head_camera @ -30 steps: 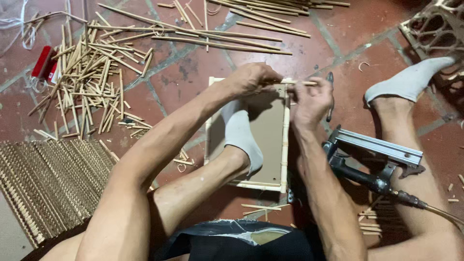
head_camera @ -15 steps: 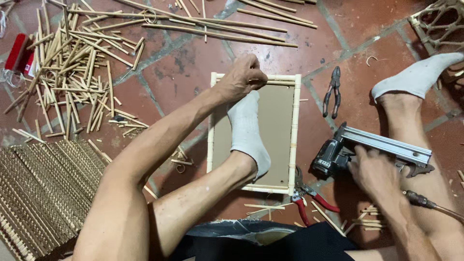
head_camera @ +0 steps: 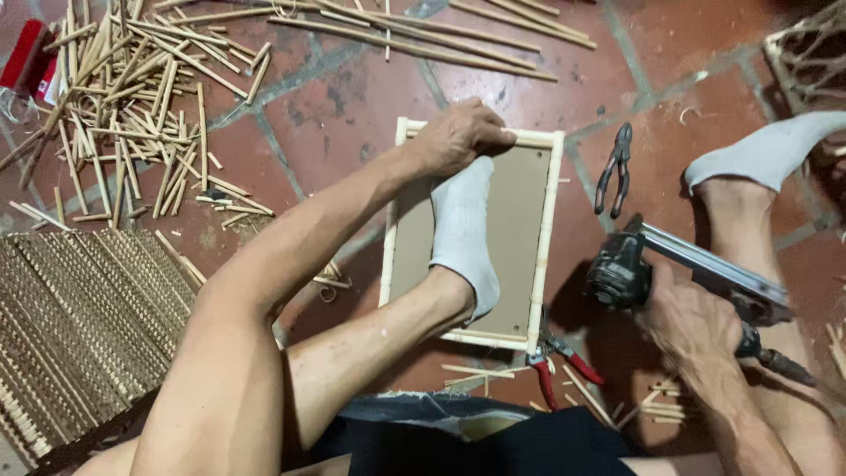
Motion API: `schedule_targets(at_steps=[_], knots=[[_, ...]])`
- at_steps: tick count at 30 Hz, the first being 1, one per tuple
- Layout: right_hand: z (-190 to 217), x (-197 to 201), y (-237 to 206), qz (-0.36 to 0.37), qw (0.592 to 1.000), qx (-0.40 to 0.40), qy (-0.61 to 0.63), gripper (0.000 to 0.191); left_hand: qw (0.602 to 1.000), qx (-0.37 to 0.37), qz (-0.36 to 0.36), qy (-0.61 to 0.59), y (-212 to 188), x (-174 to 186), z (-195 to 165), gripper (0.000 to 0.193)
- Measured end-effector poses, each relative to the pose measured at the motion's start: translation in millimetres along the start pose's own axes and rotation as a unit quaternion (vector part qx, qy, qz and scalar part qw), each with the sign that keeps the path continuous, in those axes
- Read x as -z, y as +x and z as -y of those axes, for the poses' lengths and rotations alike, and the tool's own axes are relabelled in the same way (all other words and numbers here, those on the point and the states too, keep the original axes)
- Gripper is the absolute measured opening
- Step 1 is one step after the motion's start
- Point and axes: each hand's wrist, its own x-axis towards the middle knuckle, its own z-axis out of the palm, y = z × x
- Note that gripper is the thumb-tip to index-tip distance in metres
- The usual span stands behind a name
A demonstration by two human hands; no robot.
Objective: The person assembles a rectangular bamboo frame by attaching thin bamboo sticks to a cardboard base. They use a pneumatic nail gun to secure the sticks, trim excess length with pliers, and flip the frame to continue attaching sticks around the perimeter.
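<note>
My right hand (head_camera: 696, 322) is closed around the nail gun (head_camera: 670, 269) beside my knee, not yet at the bamboo-edged frame (head_camera: 546, 238) lying assembled under my socked foot (head_camera: 463, 229), whose far rail my left hand (head_camera: 458, 137) clamps, bamboo sticks (head_camera: 132, 115) scattered beyond.

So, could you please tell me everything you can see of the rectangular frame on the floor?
The frame is a flat rectangle lying on the red tile floor, edged with pale bamboo-like sticks around a plain brown board. The left hand grips its top rail, and a foot in a grey sock presses on the board. Red-handled cutters lie at its lower right corner.
</note>
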Motion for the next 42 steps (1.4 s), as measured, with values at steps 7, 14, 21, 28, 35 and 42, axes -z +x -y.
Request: schedule_targets(at_steps=[7,14,21,28,35,42], knots=[[41.3,52.6,32.3,-0.225,0.959,0.163,0.061,0.036,0.999,0.014,0.032,0.024,1.6,8.5,-7.6,0.039],[77.9,75.2,57.9,-0.163,0.968,0.182,0.056,0.047,1.000,0.006,0.016,0.019,1.2,6.1,-1.1,0.035],[88.1,80.3,56.0,-0.145,0.976,0.154,0.056,0.042,1.000,-0.005,0.016,0.021,1.0,6.8,2.6,0.033],[92.0,84.0,57.1,-0.083,0.987,0.126,0.052,0.027,0.999,0.039,0.026,-0.004,1.6,-2.3,10.7,0.029],[101.3,85.9,56.6,-0.179,0.958,0.214,0.062,0.023,0.998,0.003,-0.060,-0.021,-4.6,-13.5,27.1,0.023],[114.8,80.7,71.8,-0.210,0.951,0.222,0.040,0.009,0.990,0.049,-0.086,-0.104,-3.6,-4.9,28.9,0.017]])
